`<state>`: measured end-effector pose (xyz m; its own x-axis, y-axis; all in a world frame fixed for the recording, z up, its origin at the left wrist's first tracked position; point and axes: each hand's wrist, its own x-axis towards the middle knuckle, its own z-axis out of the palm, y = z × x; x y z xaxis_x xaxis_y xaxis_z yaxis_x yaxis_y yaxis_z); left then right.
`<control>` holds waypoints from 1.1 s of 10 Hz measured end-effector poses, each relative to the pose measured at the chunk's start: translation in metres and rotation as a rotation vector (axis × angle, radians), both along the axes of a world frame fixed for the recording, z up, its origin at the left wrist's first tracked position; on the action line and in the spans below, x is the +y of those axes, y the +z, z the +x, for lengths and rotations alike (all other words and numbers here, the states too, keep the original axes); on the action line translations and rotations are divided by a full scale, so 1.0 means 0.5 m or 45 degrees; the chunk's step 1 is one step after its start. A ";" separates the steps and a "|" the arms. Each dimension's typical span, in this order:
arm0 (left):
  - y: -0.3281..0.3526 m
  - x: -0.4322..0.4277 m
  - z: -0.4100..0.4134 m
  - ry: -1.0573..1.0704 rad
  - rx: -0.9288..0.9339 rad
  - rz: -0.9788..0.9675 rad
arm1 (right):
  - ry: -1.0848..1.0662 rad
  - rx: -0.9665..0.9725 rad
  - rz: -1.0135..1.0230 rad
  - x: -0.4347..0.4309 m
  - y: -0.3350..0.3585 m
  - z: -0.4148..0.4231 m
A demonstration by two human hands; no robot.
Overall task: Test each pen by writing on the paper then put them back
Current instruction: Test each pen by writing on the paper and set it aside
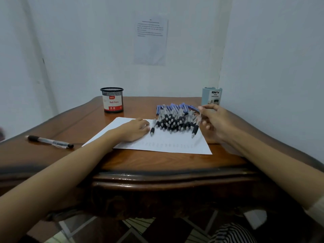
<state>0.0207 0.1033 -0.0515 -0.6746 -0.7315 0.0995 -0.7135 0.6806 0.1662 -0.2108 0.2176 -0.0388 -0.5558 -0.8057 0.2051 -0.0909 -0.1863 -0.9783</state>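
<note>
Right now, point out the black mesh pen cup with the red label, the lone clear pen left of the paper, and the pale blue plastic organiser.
black mesh pen cup (112, 102), head view, on its label.
lone clear pen (50, 141), head view, mid-barrel.
pale blue plastic organiser (211, 97), head view, front face.

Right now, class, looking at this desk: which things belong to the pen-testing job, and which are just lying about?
Job: pen pile; paper; pen in right hand; left hand on paper; mesh cup.
Lying about: wall notice; blue organiser; perhaps the lone pen.
</note>
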 end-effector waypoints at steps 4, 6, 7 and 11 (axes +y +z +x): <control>-0.006 -0.006 0.008 -0.008 0.017 0.117 | 0.443 -0.291 0.015 0.049 0.019 -0.005; -0.006 -0.006 0.007 -0.008 0.009 0.110 | 0.723 0.241 0.286 0.060 -0.006 0.026; -0.008 -0.006 0.007 -0.009 0.009 0.105 | 0.561 0.400 0.150 0.061 -0.015 0.040; -0.009 -0.010 0.007 -0.011 -0.004 0.087 | 0.439 0.561 0.118 0.056 -0.024 0.043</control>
